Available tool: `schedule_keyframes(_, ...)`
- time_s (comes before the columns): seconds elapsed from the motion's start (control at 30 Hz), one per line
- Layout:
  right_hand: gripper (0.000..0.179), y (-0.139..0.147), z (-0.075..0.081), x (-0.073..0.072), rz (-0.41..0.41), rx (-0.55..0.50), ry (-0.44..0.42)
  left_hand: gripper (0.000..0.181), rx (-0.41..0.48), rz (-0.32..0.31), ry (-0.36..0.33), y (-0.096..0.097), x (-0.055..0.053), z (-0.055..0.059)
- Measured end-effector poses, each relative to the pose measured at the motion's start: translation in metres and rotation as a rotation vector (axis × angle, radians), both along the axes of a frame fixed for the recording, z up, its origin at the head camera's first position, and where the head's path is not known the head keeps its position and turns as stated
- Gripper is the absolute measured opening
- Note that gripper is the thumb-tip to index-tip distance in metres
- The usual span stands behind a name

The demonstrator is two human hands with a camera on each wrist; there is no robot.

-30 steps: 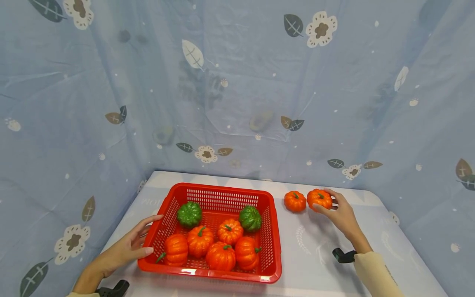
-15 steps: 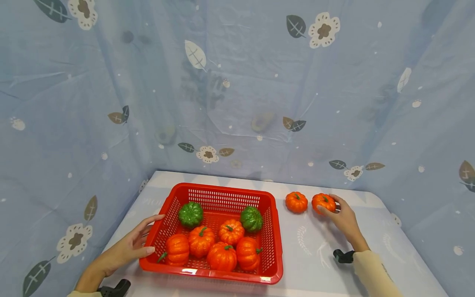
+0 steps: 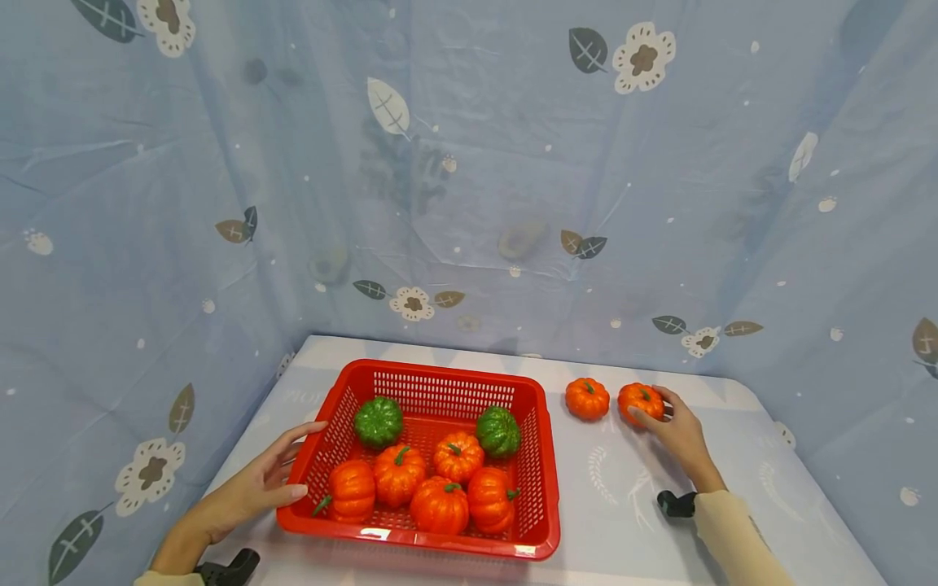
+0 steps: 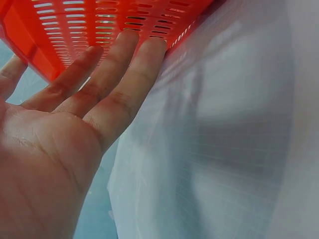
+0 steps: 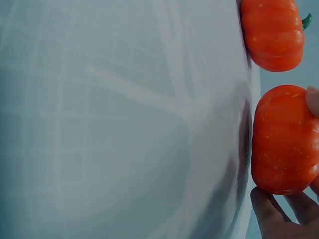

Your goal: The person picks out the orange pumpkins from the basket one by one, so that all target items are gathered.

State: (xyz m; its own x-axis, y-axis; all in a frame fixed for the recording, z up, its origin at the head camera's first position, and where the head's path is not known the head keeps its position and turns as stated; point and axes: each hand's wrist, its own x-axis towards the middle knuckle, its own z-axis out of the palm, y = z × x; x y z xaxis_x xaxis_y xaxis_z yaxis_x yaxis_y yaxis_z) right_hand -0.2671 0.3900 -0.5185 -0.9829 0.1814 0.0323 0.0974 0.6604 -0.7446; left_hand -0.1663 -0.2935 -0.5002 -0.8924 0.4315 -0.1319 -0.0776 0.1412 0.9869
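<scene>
My right hand (image 3: 683, 435) holds a small orange pumpkin (image 3: 639, 402) between thumb and fingers, low at the table's back right. The right wrist view shows that pumpkin (image 5: 284, 142) close over the tabletop, fingertips along its side. Just left of it sits another orange pumpkin (image 3: 587, 400). A red plastic basket (image 3: 553, 496) contains several orange pumpkins (image 3: 440, 506) and two green ones, one at left (image 3: 378, 422) and one at right (image 3: 498, 432). My left hand (image 3: 252, 484) rests at the basket's left side, thumb and forefinger on the rim, other fingers (image 4: 112, 69) extended along the slotted wall.
The white table (image 3: 601, 529) has a pale leaf print and rounded back corners. Blue patterned curtain (image 3: 469, 163) closes off the back and both sides. Black wrist devices (image 3: 676, 504) are worn on both wrists.
My right hand has lowered the held pumpkin slightly and shifted it right, widening the gap to the other pumpkin. My left hand stays at the basket. The head view has shifted a little.
</scene>
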Motion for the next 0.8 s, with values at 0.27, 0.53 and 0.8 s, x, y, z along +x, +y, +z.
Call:
schedule_keyframes(0.27, 0.102, 0.001, -0.002, -0.004, 0.026, 0.001, -0.087, 0.082, -0.005, 0.003, 0.002, 0.001, 0.001, 0.002)
schedule_keyframes(0.53, 0.102, 0.001, 0.008, 0.0, 0.066, 0.011, -0.09, 0.082, -0.014, 0.009, 0.005, 0.002, 0.002, 0.002)
schedule_keyframes(0.8, 0.088, -0.008, 0.038, 0.005, 0.022, 0.029, 0.047, 0.081, -0.008, 0.008, 0.008, 0.002, 0.002, 0.002)
